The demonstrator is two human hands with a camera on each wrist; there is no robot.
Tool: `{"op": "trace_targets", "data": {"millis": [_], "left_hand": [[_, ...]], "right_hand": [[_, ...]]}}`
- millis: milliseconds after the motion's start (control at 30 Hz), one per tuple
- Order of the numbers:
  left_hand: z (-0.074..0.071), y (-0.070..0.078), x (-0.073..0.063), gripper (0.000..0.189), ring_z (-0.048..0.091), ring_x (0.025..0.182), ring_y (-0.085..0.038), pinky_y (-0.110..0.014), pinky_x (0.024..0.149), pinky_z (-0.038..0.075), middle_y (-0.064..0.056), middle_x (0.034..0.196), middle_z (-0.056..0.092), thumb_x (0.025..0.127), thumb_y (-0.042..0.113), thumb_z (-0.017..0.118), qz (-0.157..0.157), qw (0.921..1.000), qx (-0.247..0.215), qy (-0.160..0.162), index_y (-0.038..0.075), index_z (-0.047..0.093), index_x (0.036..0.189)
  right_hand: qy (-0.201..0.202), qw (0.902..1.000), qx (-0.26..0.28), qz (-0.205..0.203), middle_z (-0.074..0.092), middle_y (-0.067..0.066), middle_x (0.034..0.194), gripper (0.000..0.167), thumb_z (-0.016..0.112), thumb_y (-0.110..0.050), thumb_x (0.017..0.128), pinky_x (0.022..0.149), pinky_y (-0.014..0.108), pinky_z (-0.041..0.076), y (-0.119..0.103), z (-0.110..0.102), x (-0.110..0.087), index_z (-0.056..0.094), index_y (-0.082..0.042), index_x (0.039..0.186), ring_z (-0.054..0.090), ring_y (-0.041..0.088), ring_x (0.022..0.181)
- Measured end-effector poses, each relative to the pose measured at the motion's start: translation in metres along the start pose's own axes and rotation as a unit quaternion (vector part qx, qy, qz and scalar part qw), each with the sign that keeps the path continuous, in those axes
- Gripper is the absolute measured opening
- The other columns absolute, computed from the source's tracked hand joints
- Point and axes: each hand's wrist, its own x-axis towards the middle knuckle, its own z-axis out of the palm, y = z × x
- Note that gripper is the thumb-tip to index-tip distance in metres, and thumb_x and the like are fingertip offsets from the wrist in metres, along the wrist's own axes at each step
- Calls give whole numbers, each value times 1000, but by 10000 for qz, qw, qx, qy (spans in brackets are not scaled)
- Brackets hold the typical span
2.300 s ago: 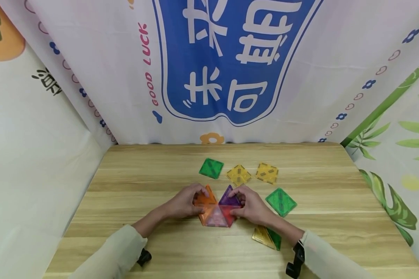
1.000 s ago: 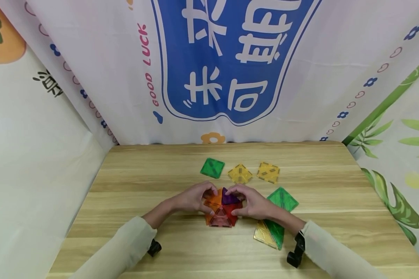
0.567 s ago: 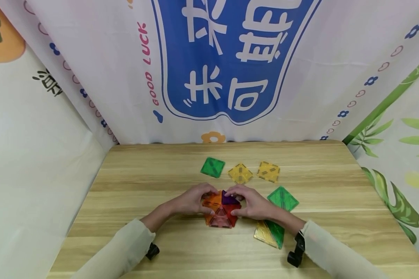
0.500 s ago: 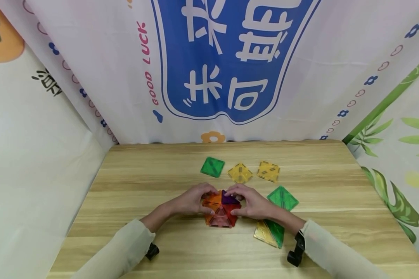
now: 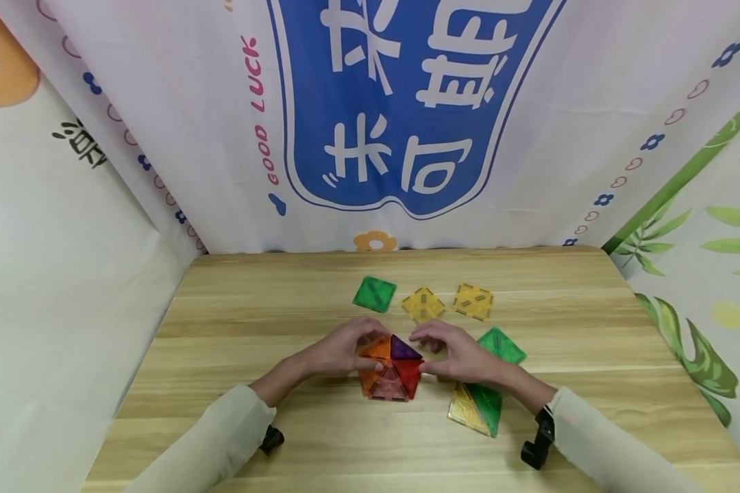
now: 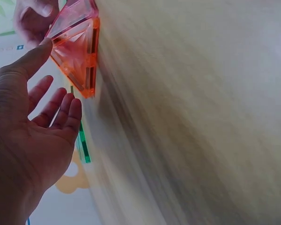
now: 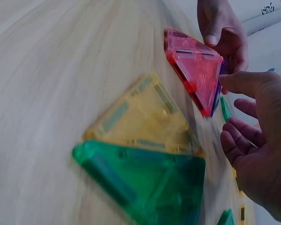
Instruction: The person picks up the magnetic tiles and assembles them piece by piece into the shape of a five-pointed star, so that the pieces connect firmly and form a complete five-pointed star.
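Triangular magnetic tiles in orange, purple, red and pink form a low pyramid [image 5: 390, 385] at the middle of the table. My left hand [image 5: 339, 349] curves loosely around its left side, thumb over an orange tile [image 6: 77, 56]. In the left wrist view the other fingers spread below that tile with nothing gripped. On the opposite side is my right hand [image 5: 462, 355], its fingers relaxed and off the purple tile [image 5: 403, 348]. Its thumb tip is right at the edge of the red tile [image 7: 196, 77].
A green square tile [image 5: 375, 294] and two yellow squares [image 5: 423, 305] [image 5: 473, 302] lie behind the pyramid. A green tile [image 5: 501, 346] sits partly under the right forearm. Nearer, a yellow triangle [image 7: 143, 122] adjoins a green triangle [image 7: 154, 183]. A printed cloth [image 5: 222, 171] hangs behind the table [image 5: 321, 438].
The tiles lay fanned with a gap between orange and purple; both hands drew them together and the gap closed into a raised pyramid. Lately my right hand has backed off to the right.
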Motion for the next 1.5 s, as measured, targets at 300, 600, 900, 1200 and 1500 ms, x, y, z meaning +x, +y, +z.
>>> {"op": "trace_targets", "data": {"millis": [300, 600, 900, 1200, 1500], "left_hand": [[-11, -4, 11, 47, 63, 120, -34, -51, 103, 54, -18, 133, 65, 96, 14, 80, -15, 9990, -73, 448, 0, 63, 137], [-21, -20, 20, 45, 63, 113, -41, -53, 95, 57, -24, 125, 64, 95, 3, 78, -108, 9913, -114, 1308, -4, 63, 137], [-30, -41, 34, 47, 62, 119, -38, -50, 99, 56, -24, 134, 62, 94, 2, 79, -607, 9771, 14, 2039, -6, 62, 138], [-30, -44, 38, 56, 62, 124, -36, -50, 101, 56, -22, 144, 59, 95, 6, 79, -1210, 9717, 52, 2028, -2, 58, 146], [-27, -43, 42, 57, 60, 134, -39, -52, 112, 50, -24, 145, 62, 96, 2, 75, -1424, 9700, -34, 1972, -6, 54, 148]], "right_hand": [[237, 9994, -260, -56, 69, 13, 122, 48, 86, -13, 89, 86, 40, 60, 9, -14, -1, 68, -1, 132, 66, 28, 100], [823, 9947, -606, 135, 70, 16, 117, 42, 86, -9, 89, 82, 37, 62, 21, -27, 14, 70, 2, 126, 68, 29, 96], [927, 9922, -642, 532, 69, 16, 120, 44, 83, -12, 92, 85, 38, 60, 21, -31, 48, 69, 1, 132, 68, 28, 101], [853, 9933, -486, 612, 69, 20, 126, 46, 81, -14, 95, 89, 44, 58, 24, -23, 90, 67, 2, 136, 68, 33, 108], [667, 9871, -1293, 666, 69, 21, 133, 53, 84, -18, 92, 105, 49, 54, 21, -11, 122, 66, 5, 136, 64, 36, 124]]}}
